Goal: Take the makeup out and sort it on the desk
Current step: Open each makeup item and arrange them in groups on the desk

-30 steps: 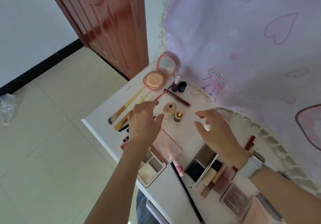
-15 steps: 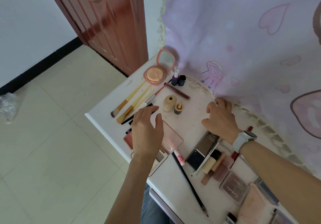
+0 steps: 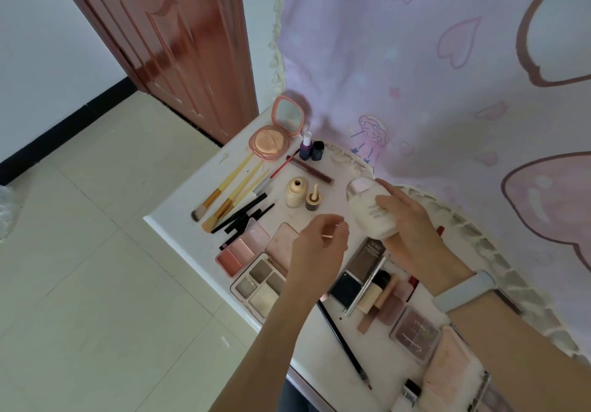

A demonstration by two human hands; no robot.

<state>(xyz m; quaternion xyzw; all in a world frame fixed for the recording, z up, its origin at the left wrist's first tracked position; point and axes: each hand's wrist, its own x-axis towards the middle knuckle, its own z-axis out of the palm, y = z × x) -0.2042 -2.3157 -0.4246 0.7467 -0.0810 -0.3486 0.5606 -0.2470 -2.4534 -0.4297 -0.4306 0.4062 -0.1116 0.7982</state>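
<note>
My right hand grips a white bottle with a pale pink cap, lifted and tilted above the middle of the white desk. My left hand hovers just left of the bottle, fingers loosely curled, nothing plainly held. Makeup lies spread over the desk: a peach mirror compact, wooden brushes, a beige bottle with its cap beside it, a four-pan eyeshadow palette and a pink blush palette.
Two small dark bottles stand by the pink curtain. A long black pencil, a dark open compact, a clear-lidded palette and a pink pouch lie at the near right. A brown door stands behind.
My right hand, which reached to the curtain edge, now holds the white bottle up over the desk. My left hand has lifted off the palettes and moved right toward the bottle.
</note>
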